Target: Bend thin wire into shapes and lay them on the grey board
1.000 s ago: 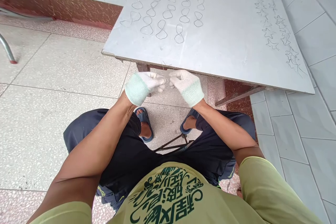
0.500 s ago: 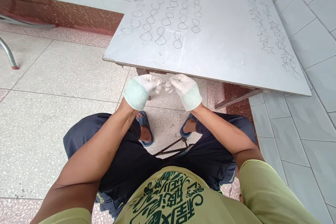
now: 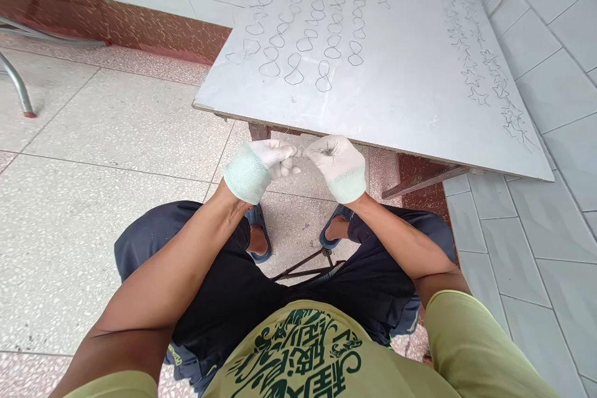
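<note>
Both my hands wear white knit gloves with pale green cuffs and meet just off the table's front edge. My left hand [image 3: 278, 159] pinches a thin wire [image 3: 301, 148] between thumb and fingers. From the other side my right hand [image 3: 332, 154] grips the same wire, its fingertips a small gap from the left ones. A short bent stretch of wire shows between them; the rest is hidden in the gloves. On the white tabletop [image 3: 401, 99] ahead lie rows of wire figure-eight shapes [image 3: 294, 68], the nearest ones a little beyond my hands.
Wire star shapes [image 3: 478, 96] lie in rows along the table's right side. A tiled wall [image 3: 559, 87] borders that side. A wooden table leg [image 3: 420, 181] slants under the front edge. At the far left a curved metal leg [image 3: 18, 84] stands on the floor.
My hands have shifted slightly right and a little lower in view. The right fingers have turned over more, and bent wire now shows between the hands.
</note>
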`<state>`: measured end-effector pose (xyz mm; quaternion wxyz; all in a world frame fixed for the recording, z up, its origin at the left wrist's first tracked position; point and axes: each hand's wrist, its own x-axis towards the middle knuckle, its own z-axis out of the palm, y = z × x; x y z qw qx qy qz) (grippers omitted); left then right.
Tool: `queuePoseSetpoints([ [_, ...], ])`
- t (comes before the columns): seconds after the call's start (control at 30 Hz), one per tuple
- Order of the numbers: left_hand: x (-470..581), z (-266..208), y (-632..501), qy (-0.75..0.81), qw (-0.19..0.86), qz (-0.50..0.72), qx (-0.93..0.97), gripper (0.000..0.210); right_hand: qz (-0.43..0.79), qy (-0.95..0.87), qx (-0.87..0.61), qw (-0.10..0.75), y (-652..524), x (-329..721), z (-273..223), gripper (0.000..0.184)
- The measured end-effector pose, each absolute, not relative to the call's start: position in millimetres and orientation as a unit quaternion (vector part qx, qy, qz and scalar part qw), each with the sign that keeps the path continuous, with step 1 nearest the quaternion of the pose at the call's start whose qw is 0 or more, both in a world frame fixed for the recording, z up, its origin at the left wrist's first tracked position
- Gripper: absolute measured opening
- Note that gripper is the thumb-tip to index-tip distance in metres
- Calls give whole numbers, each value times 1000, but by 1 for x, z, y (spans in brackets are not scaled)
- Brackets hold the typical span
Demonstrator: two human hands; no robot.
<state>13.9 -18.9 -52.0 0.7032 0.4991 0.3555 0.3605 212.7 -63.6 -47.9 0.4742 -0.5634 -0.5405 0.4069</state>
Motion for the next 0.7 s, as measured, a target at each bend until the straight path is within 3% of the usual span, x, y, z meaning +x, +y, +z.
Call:
queuePoseSetpoints([
  [0.37, 9, -52, -17, 456, 578, 344, 583, 43, 414, -505, -558, 511, -59, 215, -42, 14],
  [0.57, 16, -46, -21, 422, 601, 374, 566, 35, 456, -524, -532, 484, -56, 214, -55, 16],
  [0.7, 16, -46, -23, 428, 623, 395, 522, 30, 393, -558, -551, 479, -59, 219, -58, 18],
])
